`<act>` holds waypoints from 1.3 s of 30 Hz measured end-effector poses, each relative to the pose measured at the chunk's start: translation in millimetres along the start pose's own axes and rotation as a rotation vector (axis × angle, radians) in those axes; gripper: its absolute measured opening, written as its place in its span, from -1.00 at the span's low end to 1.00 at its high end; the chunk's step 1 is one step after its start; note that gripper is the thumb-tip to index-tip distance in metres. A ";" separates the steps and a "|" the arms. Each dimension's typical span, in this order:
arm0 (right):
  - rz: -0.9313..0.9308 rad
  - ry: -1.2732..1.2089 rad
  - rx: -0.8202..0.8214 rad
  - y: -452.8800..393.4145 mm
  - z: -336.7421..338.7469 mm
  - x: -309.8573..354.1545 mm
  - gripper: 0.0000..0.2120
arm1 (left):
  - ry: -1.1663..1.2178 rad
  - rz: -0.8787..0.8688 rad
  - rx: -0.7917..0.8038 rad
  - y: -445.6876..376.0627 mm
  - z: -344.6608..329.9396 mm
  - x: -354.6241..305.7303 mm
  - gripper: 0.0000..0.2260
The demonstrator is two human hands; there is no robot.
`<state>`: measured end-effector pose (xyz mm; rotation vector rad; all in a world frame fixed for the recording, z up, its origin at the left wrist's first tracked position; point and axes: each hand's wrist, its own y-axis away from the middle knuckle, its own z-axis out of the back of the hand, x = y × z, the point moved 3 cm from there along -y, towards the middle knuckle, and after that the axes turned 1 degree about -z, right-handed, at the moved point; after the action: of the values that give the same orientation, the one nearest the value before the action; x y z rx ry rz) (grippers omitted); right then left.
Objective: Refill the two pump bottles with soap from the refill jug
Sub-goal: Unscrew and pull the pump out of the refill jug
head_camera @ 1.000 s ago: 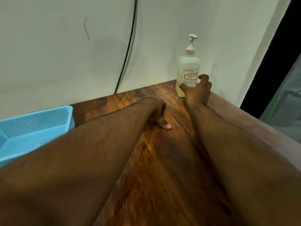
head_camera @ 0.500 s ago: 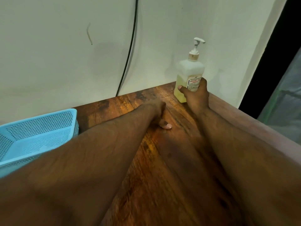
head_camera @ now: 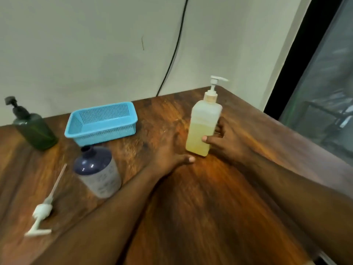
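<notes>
Pulled from the wall toward the table's middle, the translucent pump bottle (head_camera: 203, 123), half full, pump on, sits clasped in the right hand (head_camera: 225, 142), left hand (head_camera: 172, 159) flat; the purple bottle (head_camera: 97, 171) stands open, nothing refilled yet.

A plain home corner: wooden table (head_camera: 200, 207) against a bare painted wall (head_camera: 86, 44), dangling black cable (head_camera: 172, 54), blue plastic basket (head_camera: 103, 121).

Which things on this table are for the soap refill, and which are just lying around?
For the job:
translucent pump bottle, held by right hand
dark green pump bottle
open navy-topped bottle
loose white pump

Lying about:
blue basket
black cable
</notes>
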<state>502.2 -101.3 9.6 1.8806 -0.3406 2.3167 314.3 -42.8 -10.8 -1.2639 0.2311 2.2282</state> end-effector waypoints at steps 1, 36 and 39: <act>-0.014 -0.001 0.049 14.1 -11.9 0.0 -0.34 | 0.070 0.011 0.008 23.0 9.2 4.6 0.05; 0.268 -0.062 -0.126 44.5 -108.5 92.4 -0.69 | 0.429 -0.030 -0.088 96.7 39.3 26.1 -0.11; 0.293 -0.093 -0.070 40.7 -104.9 91.3 -0.79 | 0.429 -0.021 -0.067 93.1 36.9 29.8 -0.14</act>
<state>373.8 -116.5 75.0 2.0268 -0.7437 2.3573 224.3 -93.3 -27.0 -1.7643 0.3039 1.9376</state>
